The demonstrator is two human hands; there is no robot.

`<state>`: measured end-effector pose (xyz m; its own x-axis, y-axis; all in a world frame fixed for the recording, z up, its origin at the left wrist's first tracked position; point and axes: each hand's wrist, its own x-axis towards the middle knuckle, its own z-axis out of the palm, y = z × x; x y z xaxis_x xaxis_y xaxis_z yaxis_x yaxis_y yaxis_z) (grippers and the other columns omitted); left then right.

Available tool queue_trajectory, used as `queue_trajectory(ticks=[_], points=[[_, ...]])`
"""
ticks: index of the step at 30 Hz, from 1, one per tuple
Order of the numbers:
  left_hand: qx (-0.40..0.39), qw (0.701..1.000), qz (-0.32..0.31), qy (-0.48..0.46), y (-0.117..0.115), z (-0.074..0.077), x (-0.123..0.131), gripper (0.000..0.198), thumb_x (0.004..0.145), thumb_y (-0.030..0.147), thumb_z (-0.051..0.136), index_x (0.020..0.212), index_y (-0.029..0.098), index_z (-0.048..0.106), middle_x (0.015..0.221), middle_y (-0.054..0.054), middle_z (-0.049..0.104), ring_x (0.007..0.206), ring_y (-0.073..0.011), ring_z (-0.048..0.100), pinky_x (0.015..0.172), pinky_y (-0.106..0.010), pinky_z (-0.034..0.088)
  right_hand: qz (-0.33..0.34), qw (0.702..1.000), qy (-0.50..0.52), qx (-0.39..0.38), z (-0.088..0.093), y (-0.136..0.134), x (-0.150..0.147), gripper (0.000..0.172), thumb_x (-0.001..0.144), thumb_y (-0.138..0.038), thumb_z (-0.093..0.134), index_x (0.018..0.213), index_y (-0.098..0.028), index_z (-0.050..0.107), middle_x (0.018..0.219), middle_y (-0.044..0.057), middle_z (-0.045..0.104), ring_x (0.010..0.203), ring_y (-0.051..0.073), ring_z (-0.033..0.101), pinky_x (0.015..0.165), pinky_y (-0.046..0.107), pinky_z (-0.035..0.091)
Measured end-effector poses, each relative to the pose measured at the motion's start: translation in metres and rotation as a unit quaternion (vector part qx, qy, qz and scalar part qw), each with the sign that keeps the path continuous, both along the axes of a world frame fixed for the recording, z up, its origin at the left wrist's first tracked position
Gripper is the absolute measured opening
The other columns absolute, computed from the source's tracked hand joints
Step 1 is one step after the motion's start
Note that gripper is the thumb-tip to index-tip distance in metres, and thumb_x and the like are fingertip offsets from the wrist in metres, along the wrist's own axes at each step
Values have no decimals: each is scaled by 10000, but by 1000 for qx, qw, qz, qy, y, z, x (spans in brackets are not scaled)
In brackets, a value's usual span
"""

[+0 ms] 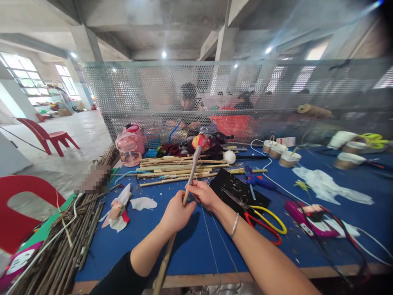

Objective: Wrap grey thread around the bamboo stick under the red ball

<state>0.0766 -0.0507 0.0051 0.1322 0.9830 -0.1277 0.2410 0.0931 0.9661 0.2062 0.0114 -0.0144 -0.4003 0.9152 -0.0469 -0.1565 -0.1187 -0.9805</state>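
Observation:
A long thin bamboo stick (163, 262) slants up from the table's front edge, its upper part wrapped in grey, with a red and yellow ball-like piece (201, 141) at its top. Around the bare stick just below the wrap, my left hand (177, 209) is closed. My right hand (204, 194) pinches the stick at the lower end of the grey wrap, close above the left. Thin strands hang below the right hand. Scissors with red and yellow handles (266, 221) lie right of my right wrist, partly on a black cloth (225, 180).
Bamboo sticks (178, 170) and a white ball (229, 157) lie at the back of the blue table (123, 254). A blue glue gun (259, 181), pink device (313, 221) and paper cups (288, 158) are at right. Left are twigs (67, 241). A person sits behind the mesh screen (138, 90).

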Motion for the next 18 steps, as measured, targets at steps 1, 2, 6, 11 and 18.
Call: queue_trajectory(ticks=[1, 2, 6, 11, 18], points=[[42, 998, 12, 44, -1, -3, 1, 220, 687, 304, 621, 799, 188, 470, 589, 53, 442, 493, -70, 382, 470, -205, 247, -17, 1000, -11, 12, 0, 0, -1, 329, 664, -428, 693, 729, -133, 561, 446, -69, 425, 364, 38, 265, 372, 213, 151], [63, 995, 14, 70, -2, -4, 2, 216, 682, 291, 624, 799, 186, 476, 592, 49, 452, 509, -76, 397, 479, -207, 258, -29, 999, -14, 24, -1, 0, -2, 325, 662, -423, 697, 711, -132, 560, 471, -54, 456, 391, 47, 322, 390, 211, 194], [-65, 997, -26, -39, -2, 2, 0, 276, 703, 365, 598, 765, 216, 374, 509, 97, 322, 393, -55, 282, 399, -195, 190, -26, 999, 5, 36, 1, -2, -3, 340, 672, -441, 685, 748, -126, 581, 485, -56, 445, 420, 53, 344, 409, 206, 219], [-212, 940, -156, -217, 5, 13, -12, 351, 698, 459, 572, 733, 227, 311, 502, 118, 216, 362, -30, 97, 366, -185, 57, 47, 996, 67, -32, 8, -5, 3, 401, 658, -462, 687, 860, -147, 544, 414, -129, 243, 366, 29, 107, 374, 202, 54], [78, 993, -12, 89, 2, -3, -3, 170, 715, 311, 577, 760, 182, 475, 582, 48, 459, 495, -74, 401, 468, -206, 271, -32, 999, -8, -22, 6, -4, 1, 378, 624, -465, 699, 742, -160, 507, 393, -117, 271, 351, 34, 162, 358, 212, 70]])
